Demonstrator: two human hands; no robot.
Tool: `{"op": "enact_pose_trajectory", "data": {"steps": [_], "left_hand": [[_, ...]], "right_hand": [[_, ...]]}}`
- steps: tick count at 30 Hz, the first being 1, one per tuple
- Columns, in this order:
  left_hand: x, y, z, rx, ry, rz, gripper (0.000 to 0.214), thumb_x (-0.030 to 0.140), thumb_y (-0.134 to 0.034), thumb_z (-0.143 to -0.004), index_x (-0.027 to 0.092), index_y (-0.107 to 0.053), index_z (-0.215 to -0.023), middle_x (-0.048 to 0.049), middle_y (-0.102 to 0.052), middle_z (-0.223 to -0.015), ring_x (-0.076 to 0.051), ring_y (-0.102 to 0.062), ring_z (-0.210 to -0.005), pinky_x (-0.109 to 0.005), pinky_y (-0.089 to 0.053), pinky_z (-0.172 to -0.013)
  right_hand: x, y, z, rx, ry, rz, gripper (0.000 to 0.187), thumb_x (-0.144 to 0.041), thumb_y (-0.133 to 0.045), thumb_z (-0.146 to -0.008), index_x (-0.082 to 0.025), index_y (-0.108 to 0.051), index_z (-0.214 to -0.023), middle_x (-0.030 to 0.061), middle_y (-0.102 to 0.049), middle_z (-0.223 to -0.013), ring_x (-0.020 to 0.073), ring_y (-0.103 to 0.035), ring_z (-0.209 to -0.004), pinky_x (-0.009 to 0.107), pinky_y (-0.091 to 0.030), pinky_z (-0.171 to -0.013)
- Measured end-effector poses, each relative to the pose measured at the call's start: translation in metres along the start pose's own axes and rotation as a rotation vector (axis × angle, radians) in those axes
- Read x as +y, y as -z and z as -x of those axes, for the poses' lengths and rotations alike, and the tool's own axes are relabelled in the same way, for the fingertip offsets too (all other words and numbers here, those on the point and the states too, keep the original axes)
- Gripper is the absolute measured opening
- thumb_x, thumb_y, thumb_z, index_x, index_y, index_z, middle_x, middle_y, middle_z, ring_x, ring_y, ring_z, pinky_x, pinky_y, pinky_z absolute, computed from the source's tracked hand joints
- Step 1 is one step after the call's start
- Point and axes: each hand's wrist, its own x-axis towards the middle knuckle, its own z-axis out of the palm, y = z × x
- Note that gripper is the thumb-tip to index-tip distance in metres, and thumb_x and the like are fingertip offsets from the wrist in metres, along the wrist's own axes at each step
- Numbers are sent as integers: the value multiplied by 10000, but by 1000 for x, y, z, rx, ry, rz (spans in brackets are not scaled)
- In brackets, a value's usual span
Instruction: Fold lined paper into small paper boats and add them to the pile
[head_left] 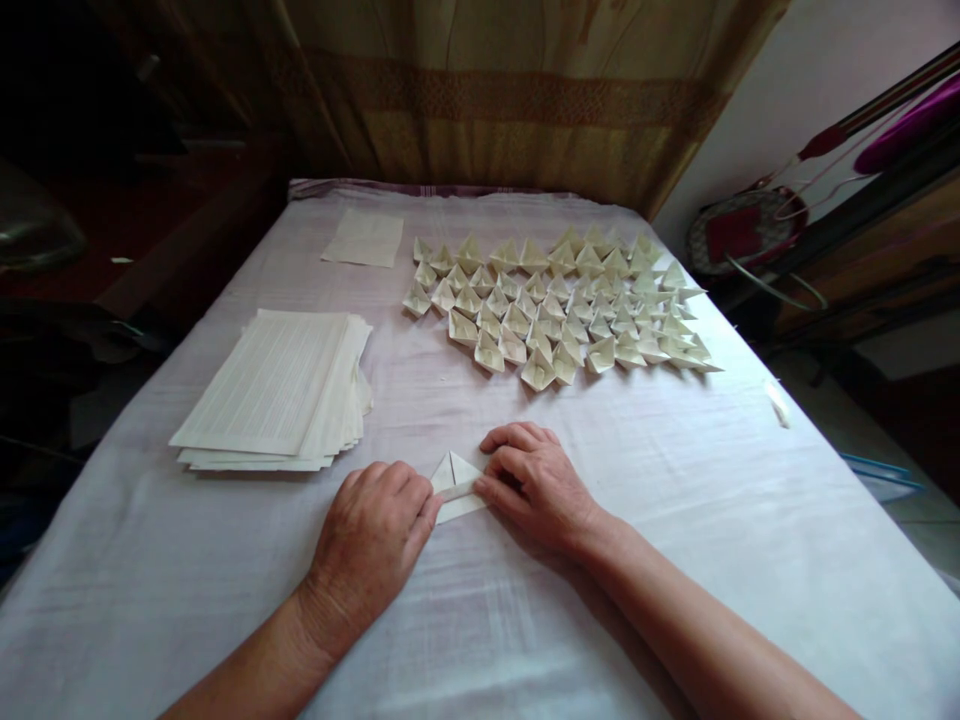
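Observation:
A partly folded sheet of paper [456,478] lies on the cloth-covered table, with a triangular peak pointing away from me and a strip turned up along its lower edge. My left hand [379,525] is closed on its left end, the thumb along the fold. At the right end, the thumb and fingers of my right hand [532,480] pinch the same paper. Both ends are hidden under my fingers. Beyond my right hand stand many small folded paper boats [551,310] in uneven rows.
A stack of printed sheets [262,385] sits to the left, its edges uneven. One loose sheet [365,238] lies at the far left. A small white scrap [778,405] is near the table's right edge. A curtain [480,100] hangs behind the table [480,640].

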Motion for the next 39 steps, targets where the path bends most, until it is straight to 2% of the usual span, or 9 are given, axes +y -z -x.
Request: {"op": "enact_pose_trajectory", "data": {"steps": [9, 19, 25, 30, 34, 39], "left_hand": [[1, -3, -1, -27, 79, 17, 130, 235, -562, -919, 199, -553, -794, -37, -583, -841, -221, -524, -779, -376, -413, -734], [-1, -3, -2, -49, 149, 67, 125, 241, -580, -901, 207, -515, -799, -33, -563, -864, -225, -537, -811, -378, -432, -768], [-2, -4, -2, -60, 204, 156, 91, 209, -613, -875, 213, -524, -893, -17, -574, -897, -217, -557, -846, -368, -440, -796], [-5, -4, -5, -115, 190, 208, 46, 198, -603, -880, 224, -584, -847, -14, -595, -924, -207, -566, -864, -351, -428, -791], [-5, -3, -7, -108, 192, 214, 53, 208, -610, -875, 217, -605, -823, -17, -596, -910, -204, -565, -863, -347, -420, -791], [-2, -2, -9, -87, 207, 154, 98, 281, -643, -868, 210, -610, -809, -22, -585, -867, -210, -560, -825, -349, -416, -767]], "right_hand": [[-8, -4, 4, 41, -63, 32, 163, -259, -609, -891, -206, -605, -737, 62, -660, -1008, 228, -555, -936, 402, -373, -827], [-12, -11, 5, 85, -106, 69, 163, -247, -632, -873, -200, -566, -731, 62, -647, -1004, 232, -546, -938, 392, -361, -822], [-8, -11, 6, 85, -109, 15, 66, -229, -643, -864, -215, -602, -914, 51, -641, -1021, 223, -542, -949, 377, -361, -839], [-7, -10, 7, 76, -69, 29, 50, -206, -625, -884, -245, -647, -860, 31, -643, -1059, 211, -544, -984, 374, -345, -858], [-19, -12, 4, 88, -96, 91, 27, -217, -640, -855, -228, -636, -831, 40, -643, -1050, 215, -546, -977, 377, -344, -852], [-36, -20, 2, 141, -183, 182, 210, -379, -707, -806, -211, -580, -794, 67, -636, -1005, 246, -543, -960, 406, -340, -847]]}}
